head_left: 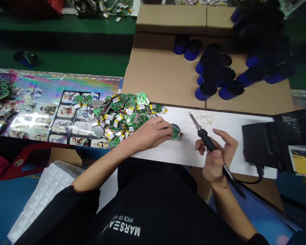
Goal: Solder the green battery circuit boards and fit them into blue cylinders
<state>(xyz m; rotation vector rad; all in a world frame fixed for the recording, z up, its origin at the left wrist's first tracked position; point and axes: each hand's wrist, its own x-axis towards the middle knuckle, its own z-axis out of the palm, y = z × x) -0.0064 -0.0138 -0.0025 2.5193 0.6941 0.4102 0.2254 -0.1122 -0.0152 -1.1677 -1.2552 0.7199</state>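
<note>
My right hand (pixel 218 154) is closed around the dark handle of a soldering iron (pixel 206 140). Its metal tip points up and to the left, over the white worktop (pixel 168 154). My left hand (pixel 156 132) has its fingers curled at the edge of a small green circuit board (pixel 175 136) with a dark round part (pixel 175 128) beside it; the fingertips are partly hidden. Left of that hand lies a heap of green circuit boards (pixel 129 102) with silver battery cells and thin wires. The iron's tip is apart from the small board.
Several blue-and-black cylindrical housings (pixel 205 90) stand on a cardboard sheet (pixel 153 75) behind the worktop. A black box (pixel 260 143) with a cable sits at the right, by a yellow sponge (pixel 304 163). Thin wire scraps (pixel 206 119) lie near the iron. Shiny printed sheeting (pixel 40 112) covers the left.
</note>
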